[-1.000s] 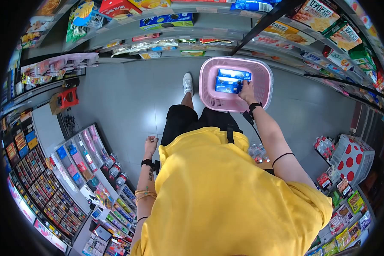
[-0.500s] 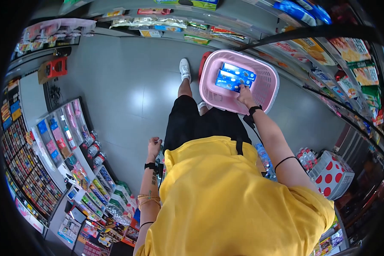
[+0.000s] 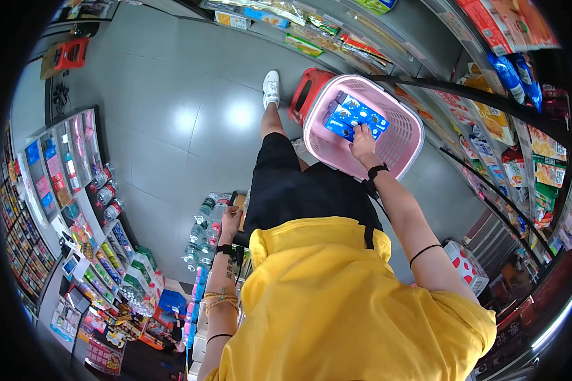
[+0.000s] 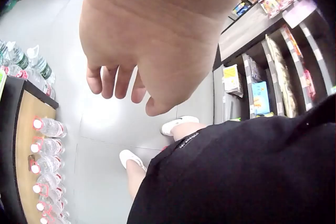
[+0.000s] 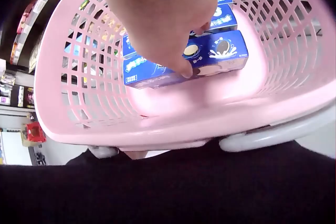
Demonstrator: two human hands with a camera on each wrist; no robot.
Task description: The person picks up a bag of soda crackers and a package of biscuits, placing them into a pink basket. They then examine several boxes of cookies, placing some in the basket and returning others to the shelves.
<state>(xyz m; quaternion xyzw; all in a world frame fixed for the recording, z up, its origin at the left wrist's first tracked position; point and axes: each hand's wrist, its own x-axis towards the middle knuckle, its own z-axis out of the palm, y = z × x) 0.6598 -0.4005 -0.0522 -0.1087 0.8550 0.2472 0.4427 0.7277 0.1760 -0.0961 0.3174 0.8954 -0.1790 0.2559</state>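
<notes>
Inside the pink plastic basket [image 3: 403,136], several blue cookie boxes [image 3: 356,109] lie side by side. My right hand [image 3: 363,146] reaches in and grips the nearest cookie box [image 5: 223,50]. The right wrist view shows the thumb on its near side and fingertips over its far edge. Pictures of dark sandwich cookies and a milk splash show on that box. Beside my left thigh hangs my left hand [image 3: 231,221], its fingers loosely curled around nothing in the left wrist view.
Snack shelves [image 3: 438,57] run close behind and right of the basket. A red plastic piece [image 3: 306,95] shows at the basket's left side. Water bottles [image 3: 203,232] stand near my left hand, and more line a wooden-sided stand [image 4: 31,129]. Counter racks [image 3: 60,162] are at the left.
The head view has turned to the right, so shelves and counter have shifted across it. More of the red piece beside the basket shows. The right hand stays at the cookie boxes, which appear more tilted.
</notes>
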